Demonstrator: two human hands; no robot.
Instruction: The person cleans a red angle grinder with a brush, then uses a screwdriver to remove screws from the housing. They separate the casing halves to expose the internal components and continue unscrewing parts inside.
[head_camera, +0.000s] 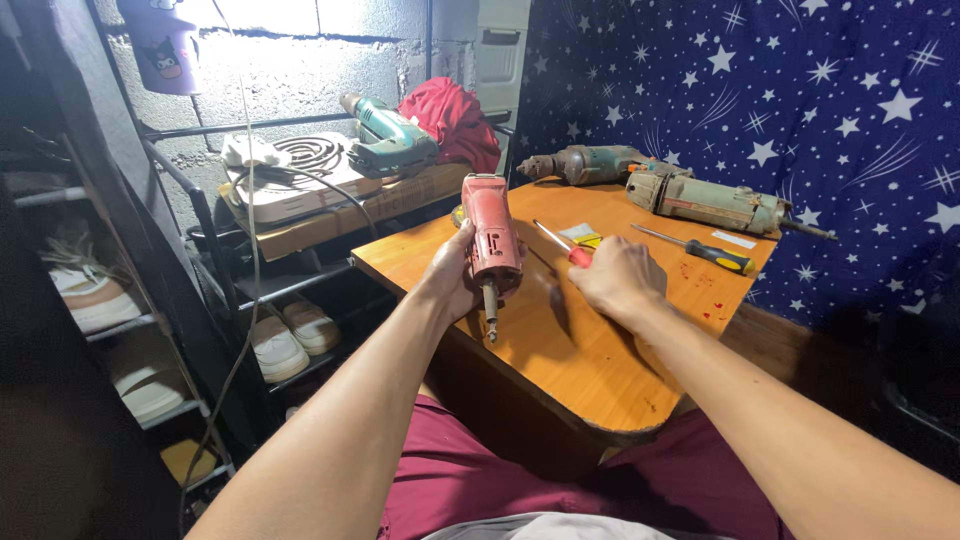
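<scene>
The red power tool (490, 238) stands upright above the near left part of the wooden table (590, 360), its shaft pointing down, with the left hand (455, 280) wrapped firmly around its body. The right hand (615, 278), just right of the tool, is closed on a red-handled screwdriver (562, 245). Good practice here appears to be keeping the tool steady and seating the tip squarely before turning.

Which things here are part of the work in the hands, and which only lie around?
In hand:
- left hand holds red power tool body
- right hand grips red-handled screwdriver

Lying about:
- yellow-and-black screwdriver
- two worn greenish drills on orange wooden table
- green drill on shelf
- red cloth
</scene>
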